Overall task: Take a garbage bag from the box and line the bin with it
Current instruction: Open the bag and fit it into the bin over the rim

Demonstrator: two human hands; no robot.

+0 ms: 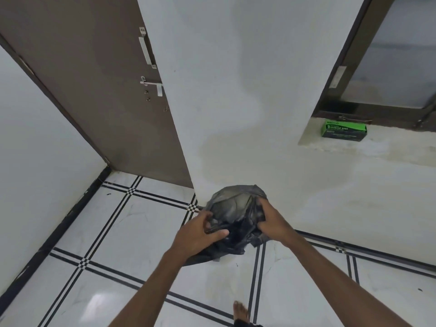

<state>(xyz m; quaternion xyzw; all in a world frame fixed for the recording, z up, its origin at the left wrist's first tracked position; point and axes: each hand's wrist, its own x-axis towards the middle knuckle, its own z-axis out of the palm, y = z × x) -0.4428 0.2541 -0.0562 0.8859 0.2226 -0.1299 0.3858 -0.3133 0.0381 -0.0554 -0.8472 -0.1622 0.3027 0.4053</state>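
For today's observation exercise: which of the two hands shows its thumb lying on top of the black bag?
The left hand; its thumb lies across the bag.

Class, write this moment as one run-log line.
left hand: grips black garbage bag | right hand: grips bag's other side | bin: hidden under bag | green box: on window ledge

Tiled floor [122, 232] — ledge [387, 147], green box [344, 130]

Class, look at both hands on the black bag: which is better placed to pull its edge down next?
Probably the right hand: its fingers already curl over the bag at its upper edge, while the left hand pinches lower folds.
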